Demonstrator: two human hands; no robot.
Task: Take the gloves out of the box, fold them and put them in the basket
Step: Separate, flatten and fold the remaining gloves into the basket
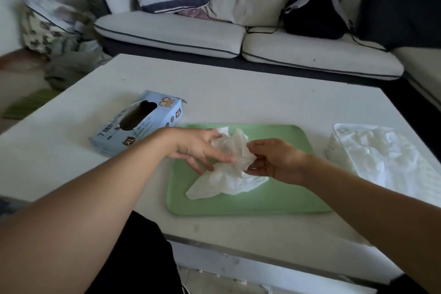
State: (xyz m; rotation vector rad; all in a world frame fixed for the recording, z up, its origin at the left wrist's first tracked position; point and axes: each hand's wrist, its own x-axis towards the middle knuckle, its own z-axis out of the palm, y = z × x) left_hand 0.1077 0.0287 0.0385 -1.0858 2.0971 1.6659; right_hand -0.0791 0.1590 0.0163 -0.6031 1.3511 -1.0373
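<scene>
- Holding a crumpled white glove (229, 169) between both hands above the green tray (281, 198), the person looks to be partway through flattening it; the lower end trails onto the tray while the upper part is bunched in the air.
- Left hand (198, 148): fingers (214, 154) mostly straight and spread, thumb and forefinger closing on the glove's upper edge. It looks a light hold, so the thin film could slip free if pulled sideways.
- Right hand (274, 162): fingers curled, pinching the glove's right side. Pulling against the left could stretch or tear the material, I'd guess.
- The glove is so wrinkled that a fold made now would likely come out lumpy and spring open; it wants smoothing first.
- The blue box (140, 122) lies just left of the tray on the bench (238, 93), its opening dark; whether more gloves remain inside I cannot tell. A left forearm swing might nudge it.
- The white basket (334, 148) sits to the right, already piled with white gloves; a loosely folded one dropped on top may slide off or unfold.
</scene>
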